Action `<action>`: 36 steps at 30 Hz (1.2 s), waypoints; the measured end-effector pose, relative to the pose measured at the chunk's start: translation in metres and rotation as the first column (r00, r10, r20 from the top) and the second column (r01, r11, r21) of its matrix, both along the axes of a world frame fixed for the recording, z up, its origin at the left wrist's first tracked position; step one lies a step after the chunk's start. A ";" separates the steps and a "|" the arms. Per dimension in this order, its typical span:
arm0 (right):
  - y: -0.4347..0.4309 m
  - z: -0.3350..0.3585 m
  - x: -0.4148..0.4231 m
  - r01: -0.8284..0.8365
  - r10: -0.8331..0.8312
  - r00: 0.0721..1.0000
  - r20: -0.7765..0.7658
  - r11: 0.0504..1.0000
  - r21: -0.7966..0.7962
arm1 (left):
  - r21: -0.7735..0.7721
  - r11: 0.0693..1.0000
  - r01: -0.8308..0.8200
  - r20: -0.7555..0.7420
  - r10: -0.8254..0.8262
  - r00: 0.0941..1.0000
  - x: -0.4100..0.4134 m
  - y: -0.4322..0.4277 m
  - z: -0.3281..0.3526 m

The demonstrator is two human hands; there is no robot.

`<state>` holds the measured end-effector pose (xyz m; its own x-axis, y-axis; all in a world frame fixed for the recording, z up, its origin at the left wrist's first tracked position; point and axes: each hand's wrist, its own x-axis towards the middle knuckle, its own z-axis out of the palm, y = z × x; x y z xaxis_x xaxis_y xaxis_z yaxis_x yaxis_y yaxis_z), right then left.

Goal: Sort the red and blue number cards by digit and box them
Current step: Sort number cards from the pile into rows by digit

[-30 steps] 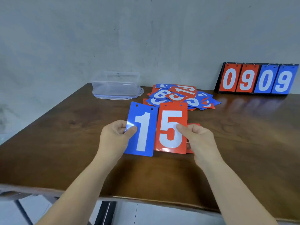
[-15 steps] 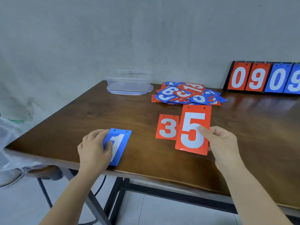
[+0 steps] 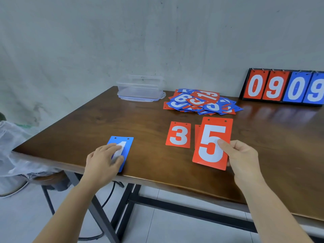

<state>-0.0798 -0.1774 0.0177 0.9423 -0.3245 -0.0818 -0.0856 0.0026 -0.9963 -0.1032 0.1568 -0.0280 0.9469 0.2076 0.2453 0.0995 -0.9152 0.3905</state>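
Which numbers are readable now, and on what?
"1": blue card under left hand.
"3": flat red card on table.
"5": raised red card in right hand.
"0909": scoreboard, red then blue.
"13": top red card of pile.
"6": blue pile card; others overlapped, unreadable.

White "1" on blue 1 card [image 3: 126, 144], flat on worktop [image 3: 140, 123], digit partly covered by left hand [image 3: 103, 162]. White "3" on red 3 card [image 3: 178, 135], lying flat. White "5" on red 5 card [image 3: 212, 143], pinched by right hand [image 3: 243, 155]; red card behind it unreadable. In pile [image 3: 226, 106]: "13" on red 13 card [image 3: 207, 95], "6" on blue 6 card [image 3: 181, 98]; other digits unclear. Flip scoreboard [image 3: 284, 86] by wall: "0 9" on red, "0 9" on blue, last digit cut by frame edge.
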 end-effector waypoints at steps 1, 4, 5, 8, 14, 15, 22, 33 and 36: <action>-0.001 -0.001 0.000 0.002 -0.002 1.000 -0.002 1.000 -0.001 | 0.008 1.000 0.009 0.019 -0.009 1.000 0.000 0.000 0.000; -0.004 -0.001 -0.001 0.019 -0.019 1.000 -0.006 1.000 0.000 | 0.030 0.999 0.041 0.094 -0.044 0.995 0.003 -0.005 0.001; -0.005 -0.001 -0.002 0.025 -0.025 1.000 -0.007 1.000 0.006 | 0.029 0.998 0.056 0.116 -0.059 0.992 0.004 -0.009 0.002; -0.010 -0.002 -0.005 0.048 -0.048 0.999 -0.008 0.999 0.026 | -0.002 0.992 0.129 0.139 -0.128 0.982 0.010 -0.030 0.007; -0.030 -0.002 -0.009 0.110 -0.110 0.994 -0.007 0.994 0.029 | -0.049 0.939 0.341 0.060 -0.338 0.939 0.035 -0.099 0.028; -0.035 -0.003 -0.009 0.116 -0.116 0.993 -0.012 0.993 0.021 | -0.035 0.932 0.362 0.058 -0.359 0.931 0.040 -0.110 0.029; -0.086 0.001 -0.007 0.159 -0.170 0.980 -0.102 0.981 -0.108 | 0.019 0.875 0.484 -0.031 -0.483 0.875 0.065 -0.164 0.026; -0.132 -0.007 0.046 0.168 -0.204 0.967 -0.152 0.960 -0.222 | 0.136 0.887 0.441 -0.201 -0.411 0.889 0.088 -0.204 0.015; -0.127 -0.016 0.063 0.093 -0.265 0.944 -0.195 0.783 -0.615 | 0.154 0.874 0.462 -0.258 -0.416 0.872 0.094 -0.205 0.015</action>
